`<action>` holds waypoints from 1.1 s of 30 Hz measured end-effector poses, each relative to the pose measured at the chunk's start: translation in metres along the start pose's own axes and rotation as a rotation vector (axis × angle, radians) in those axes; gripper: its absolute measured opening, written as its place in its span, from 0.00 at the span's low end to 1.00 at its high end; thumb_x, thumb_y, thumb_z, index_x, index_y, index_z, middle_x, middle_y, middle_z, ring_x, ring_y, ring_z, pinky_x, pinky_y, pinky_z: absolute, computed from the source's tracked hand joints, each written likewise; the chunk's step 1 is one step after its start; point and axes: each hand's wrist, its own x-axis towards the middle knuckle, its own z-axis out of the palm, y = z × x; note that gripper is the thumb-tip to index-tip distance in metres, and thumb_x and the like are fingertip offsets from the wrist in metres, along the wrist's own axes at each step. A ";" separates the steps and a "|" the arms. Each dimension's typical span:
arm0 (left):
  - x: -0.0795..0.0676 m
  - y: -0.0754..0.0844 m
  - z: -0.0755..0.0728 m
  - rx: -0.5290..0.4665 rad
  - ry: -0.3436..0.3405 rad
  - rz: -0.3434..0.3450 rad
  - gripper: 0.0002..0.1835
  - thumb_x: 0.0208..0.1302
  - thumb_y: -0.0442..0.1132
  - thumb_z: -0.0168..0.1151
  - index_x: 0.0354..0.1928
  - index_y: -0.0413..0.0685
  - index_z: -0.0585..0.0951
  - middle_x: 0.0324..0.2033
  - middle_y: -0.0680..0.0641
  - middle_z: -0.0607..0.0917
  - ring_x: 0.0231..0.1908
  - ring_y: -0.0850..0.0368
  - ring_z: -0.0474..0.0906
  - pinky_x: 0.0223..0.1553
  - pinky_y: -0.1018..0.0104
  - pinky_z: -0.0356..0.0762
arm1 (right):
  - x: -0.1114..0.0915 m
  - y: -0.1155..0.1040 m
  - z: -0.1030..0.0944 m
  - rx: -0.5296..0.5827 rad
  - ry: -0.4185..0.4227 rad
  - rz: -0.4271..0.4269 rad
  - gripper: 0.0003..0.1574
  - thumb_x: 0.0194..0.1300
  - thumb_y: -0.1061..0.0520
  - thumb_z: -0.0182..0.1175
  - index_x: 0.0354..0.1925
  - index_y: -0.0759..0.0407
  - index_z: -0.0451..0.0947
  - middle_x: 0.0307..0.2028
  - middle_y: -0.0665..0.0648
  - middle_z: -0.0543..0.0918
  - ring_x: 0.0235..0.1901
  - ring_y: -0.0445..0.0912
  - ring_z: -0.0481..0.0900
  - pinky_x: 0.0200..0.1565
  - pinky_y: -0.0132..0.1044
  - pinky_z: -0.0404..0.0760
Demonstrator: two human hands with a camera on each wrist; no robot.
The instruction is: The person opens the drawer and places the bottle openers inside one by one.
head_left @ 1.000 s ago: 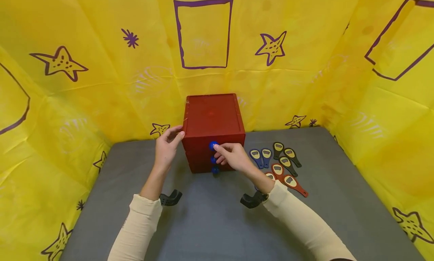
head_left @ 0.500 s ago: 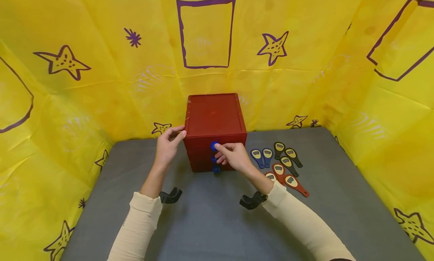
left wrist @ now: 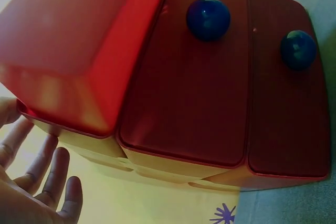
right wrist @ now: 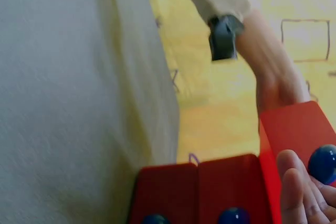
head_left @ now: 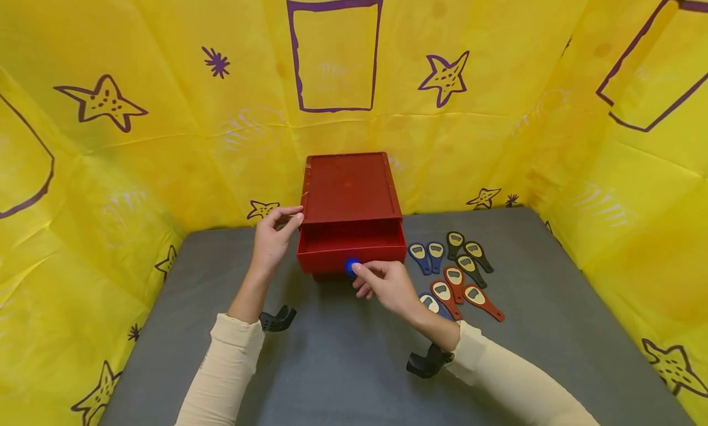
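A red three-drawer unit (head_left: 348,189) stands at the back of the table, its top drawer (head_left: 332,260) pulled partway out. What shows of that drawer's inside is bare red. My right hand (head_left: 387,286) pinches the round blue knob (head_left: 351,265) on the drawer's front between thumb and fingers. At the unit's upper left front corner, my left hand (head_left: 272,238) rests with its thumb and fingertips on the edge, fingers loosely spread. In the left wrist view the middle drawer's knob (left wrist: 208,18) and the bottom drawer's knob (left wrist: 298,50) show on closed fronts.
Right of the unit lie several bottle openers: blue ones (head_left: 436,254), black ones (head_left: 467,266) and red ones (head_left: 481,300). Yellow patterned cloth (head_left: 238,131) walls the grey table (head_left: 332,377) at the back and sides. A black wrist mount (head_left: 427,361) juts from under my right wrist.
My right hand has drawn the top drawer out toward me by its knob, moving down in the head view. My left hand has stayed at the unit's corner.
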 end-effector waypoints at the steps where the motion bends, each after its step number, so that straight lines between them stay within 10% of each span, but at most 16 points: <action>1: 0.000 0.000 0.000 -0.008 0.004 0.008 0.17 0.64 0.39 0.65 0.51 0.36 0.82 0.37 0.62 0.84 0.39 0.66 0.79 0.43 0.77 0.77 | -0.004 0.000 0.001 0.000 0.002 -0.005 0.20 0.69 0.51 0.59 0.38 0.69 0.84 0.28 0.67 0.87 0.24 0.56 0.86 0.27 0.35 0.84; 21: -0.002 -0.001 0.000 -0.007 -0.010 0.034 0.16 0.65 0.38 0.64 0.50 0.33 0.82 0.36 0.67 0.83 0.38 0.68 0.80 0.44 0.78 0.78 | -0.052 0.005 0.008 0.016 -0.028 -0.101 0.15 0.67 0.56 0.61 0.37 0.69 0.84 0.27 0.68 0.86 0.22 0.50 0.86 0.28 0.42 0.85; 33: -0.002 -0.003 0.001 0.015 0.013 0.051 0.16 0.65 0.39 0.64 0.49 0.34 0.82 0.46 0.45 0.86 0.39 0.67 0.80 0.44 0.78 0.78 | -0.058 0.010 0.007 0.014 -0.039 -0.095 0.14 0.67 0.55 0.61 0.38 0.66 0.85 0.27 0.64 0.87 0.21 0.38 0.84 0.29 0.44 0.86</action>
